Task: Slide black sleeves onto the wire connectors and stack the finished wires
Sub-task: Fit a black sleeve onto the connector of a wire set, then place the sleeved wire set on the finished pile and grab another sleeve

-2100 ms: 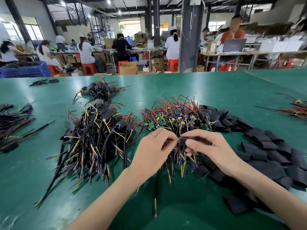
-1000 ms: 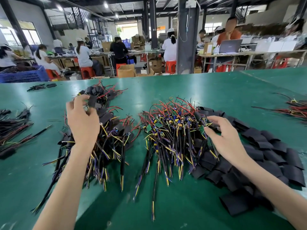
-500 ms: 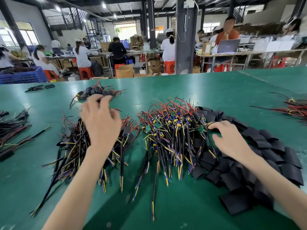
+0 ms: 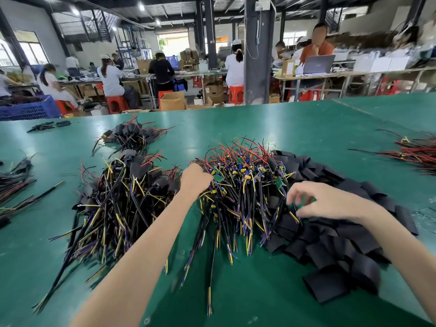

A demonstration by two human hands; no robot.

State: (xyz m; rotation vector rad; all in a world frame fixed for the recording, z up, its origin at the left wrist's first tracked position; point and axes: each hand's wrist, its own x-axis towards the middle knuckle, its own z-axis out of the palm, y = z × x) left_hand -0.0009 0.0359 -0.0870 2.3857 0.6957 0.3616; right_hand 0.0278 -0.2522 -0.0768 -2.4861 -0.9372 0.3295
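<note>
Left hand (image 4: 195,180): curled into unsleeved wires (image 4: 247,187), fingertips buried, grasp impossible to tell.
Right hand (image 4: 330,204): blurred, released, above black sleeves (image 4: 342,244).
Surface (image 4: 259,293): open green, lower centre.

The green table (image 4: 259,123) carries sleeved wires (image 4: 118,204); unsleeved wires (image 4: 240,185); black sleeves (image 4: 342,244) just beside.

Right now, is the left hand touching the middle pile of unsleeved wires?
Touching. The head view shows the left hand with its fingers curled into the upper left edge of the middle wire pile, no gap between them.
</note>
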